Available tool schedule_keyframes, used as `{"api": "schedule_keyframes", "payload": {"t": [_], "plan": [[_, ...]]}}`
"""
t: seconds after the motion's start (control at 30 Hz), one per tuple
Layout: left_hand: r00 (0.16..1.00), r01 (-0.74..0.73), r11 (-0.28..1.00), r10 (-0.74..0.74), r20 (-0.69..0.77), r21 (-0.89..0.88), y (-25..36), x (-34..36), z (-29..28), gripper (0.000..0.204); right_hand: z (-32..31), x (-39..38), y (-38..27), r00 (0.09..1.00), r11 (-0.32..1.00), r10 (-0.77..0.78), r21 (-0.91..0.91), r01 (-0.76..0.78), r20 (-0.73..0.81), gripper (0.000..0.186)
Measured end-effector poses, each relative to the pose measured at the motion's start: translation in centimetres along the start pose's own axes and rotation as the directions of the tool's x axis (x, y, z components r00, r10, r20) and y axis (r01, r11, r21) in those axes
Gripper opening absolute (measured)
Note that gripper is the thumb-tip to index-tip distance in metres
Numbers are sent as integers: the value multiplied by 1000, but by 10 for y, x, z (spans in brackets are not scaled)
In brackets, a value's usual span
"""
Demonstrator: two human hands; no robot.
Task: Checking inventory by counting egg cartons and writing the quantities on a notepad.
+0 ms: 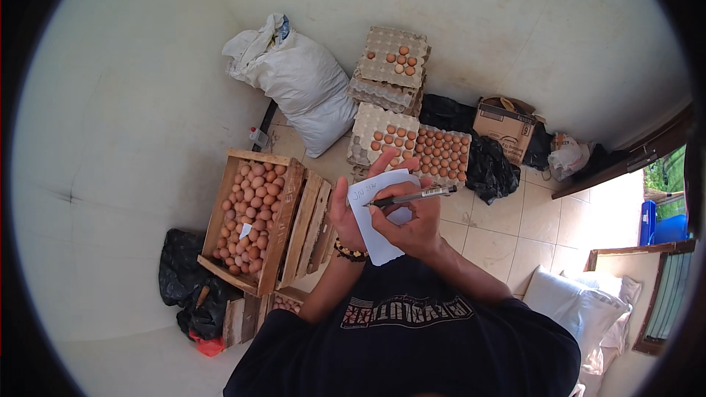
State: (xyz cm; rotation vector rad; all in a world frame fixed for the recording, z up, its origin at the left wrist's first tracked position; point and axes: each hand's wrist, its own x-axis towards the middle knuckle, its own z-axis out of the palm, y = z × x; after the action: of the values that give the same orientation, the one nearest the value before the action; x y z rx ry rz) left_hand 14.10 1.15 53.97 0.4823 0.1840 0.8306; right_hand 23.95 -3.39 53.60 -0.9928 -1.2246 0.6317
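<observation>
A small white sheet of paper (384, 244) with some handwriting near its top lies across the palm of my left hand (347, 219). The left thumb stands up beside the sheet and the fingers reach out beyond its far edge, so much of this hand is hidden under it. My right hand (418, 222) is closed round a pen (435, 192), whose tip rests on or just over the sheet near the writing. Beyond my hands, a grey egg tray (365, 119) partly filled with brown eggs adjoins a fuller tray of eggs (441, 154).
To the left stands a wooden crate (278, 224) heaped with eggs, with more crate slats (305, 231) beside it. A stack of egg trays (382, 77), a bulging white sack (301, 88), black plastic bags (491, 169) and a cardboard box (504, 129) line the wall. White sacks (577, 305) lie at right.
</observation>
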Motion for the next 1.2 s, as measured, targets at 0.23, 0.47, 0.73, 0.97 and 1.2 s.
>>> {"api": "schedule_keyframes", "payload": {"t": [0.23, 0.47, 0.73, 0.97, 1.2], "plan": [[1000, -3, 1000, 3, 14, -11, 1, 1, 2, 89, 0, 4, -2, 1000, 1000, 20, 6, -20, 6, 23], [999, -26, 999, 27, 27, -28, -1, 3, 8, 89, -3, 10, -6, 999, 999, -26, -32, 26, 19, 23], [1000, -26, 999, 26, -6, -22, -3, 9, 16, 88, -5, 15, -10, 999, 998, -30, -56, 29, -14, 21], [999, -25, 1000, 25, -35, 5, -4, 10, 16, 87, -8, 18, -16, 1000, 996, 1, -84, -3, -26, 22], [999, -30, 1000, 30, -40, 0, -5, 12, 24, 86, -16, 18, -9, 998, 995, -51, -85, 54, 41, 22]]}}
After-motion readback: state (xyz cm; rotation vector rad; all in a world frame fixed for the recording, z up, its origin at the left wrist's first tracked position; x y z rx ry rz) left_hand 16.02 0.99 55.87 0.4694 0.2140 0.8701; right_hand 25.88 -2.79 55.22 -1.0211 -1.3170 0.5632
